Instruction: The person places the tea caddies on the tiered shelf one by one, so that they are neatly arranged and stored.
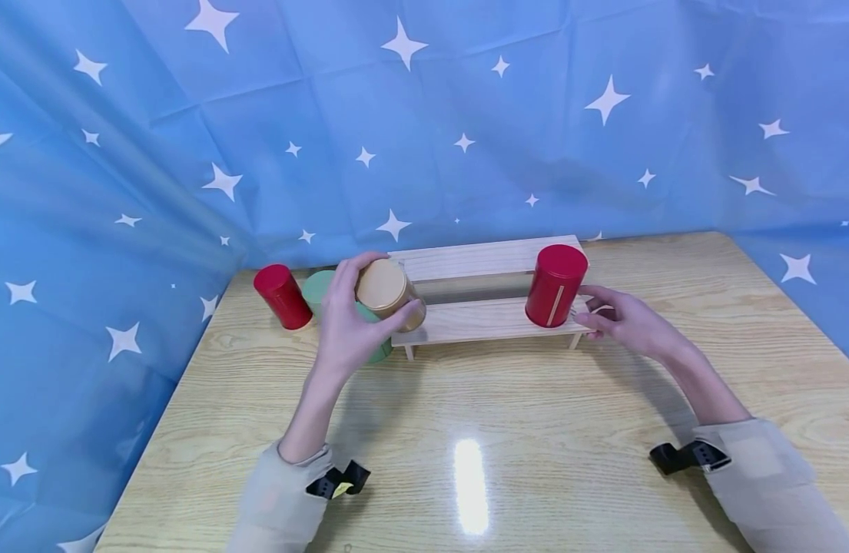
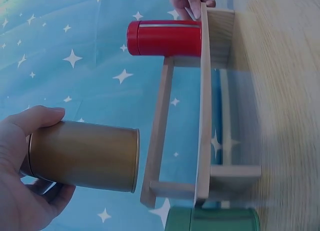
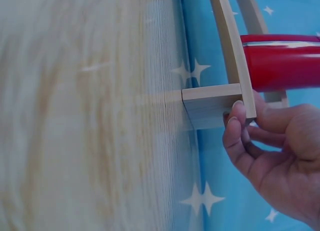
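My left hand (image 1: 346, 326) grips a gold canister (image 2: 85, 153), thumb on one side and fingers round the other. The canister is held off the left end of a two-step wooden shelf (image 1: 475, 321), with a gap between its base and the boards in the left wrist view. A red canister (image 1: 557, 284) stands upright on the shelf's lower board at the right. Beside it, my right hand (image 1: 628, 322) pinches the right end of that board, thumb above and curled fingers below in the right wrist view (image 3: 280, 156).
Left of the shelf stand another red canister (image 1: 283, 297) and two green canisters, one behind my left hand (image 1: 316, 287) and one nearer the front (image 1: 379, 353), partly hidden. The wooden table (image 1: 507, 430) meets a blue star-patterned cloth (image 1: 452, 184) at the back and left.
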A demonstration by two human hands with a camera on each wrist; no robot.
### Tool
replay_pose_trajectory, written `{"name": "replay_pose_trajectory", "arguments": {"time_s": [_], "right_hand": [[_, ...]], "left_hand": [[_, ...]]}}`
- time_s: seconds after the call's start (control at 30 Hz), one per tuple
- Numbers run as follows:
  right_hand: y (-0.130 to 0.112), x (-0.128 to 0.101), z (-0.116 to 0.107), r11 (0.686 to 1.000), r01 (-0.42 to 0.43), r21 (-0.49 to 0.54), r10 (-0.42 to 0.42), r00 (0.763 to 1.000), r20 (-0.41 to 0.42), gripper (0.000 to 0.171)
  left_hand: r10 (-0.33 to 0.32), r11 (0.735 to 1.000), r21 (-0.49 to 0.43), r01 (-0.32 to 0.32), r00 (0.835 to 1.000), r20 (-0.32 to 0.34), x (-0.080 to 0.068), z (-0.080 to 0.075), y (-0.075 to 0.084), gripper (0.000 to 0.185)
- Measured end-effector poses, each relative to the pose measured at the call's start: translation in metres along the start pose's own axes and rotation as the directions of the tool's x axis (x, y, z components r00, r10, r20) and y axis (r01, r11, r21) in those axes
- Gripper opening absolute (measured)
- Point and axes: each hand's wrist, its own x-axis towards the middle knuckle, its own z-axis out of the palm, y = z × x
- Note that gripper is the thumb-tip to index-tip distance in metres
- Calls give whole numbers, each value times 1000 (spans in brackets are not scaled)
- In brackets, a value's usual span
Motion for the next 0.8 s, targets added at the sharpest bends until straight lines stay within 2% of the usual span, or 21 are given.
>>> {"name": "replay_pose_trajectory", "arguments": {"time_s": [0.23,0.33,0.47,0.63,0.8], "right_hand": [[-1,1,1,1000,-2,2,2,1000,6,62],[-2,1,1,1000,-4,4,4,1000,8,63],[-3,0,1,1000,-6,9,6,1000,11,63],[-2,1,0,1000,5,12,-6,1000,11,62],[-1,0,0,1000,1,21,-1,1000,12,62]], "left_hand": [[1,998,-63,1,999,33,5,15,2,57],[-1,996,-86,5,998,56,7,25,-10,58],[-5,998,-60,9,997,71,8,37,-29,61],[1,999,-49,3,996,86,11,47,-34,62],[-27,997,-68,35,993,116,12,59,-34,62]]}}
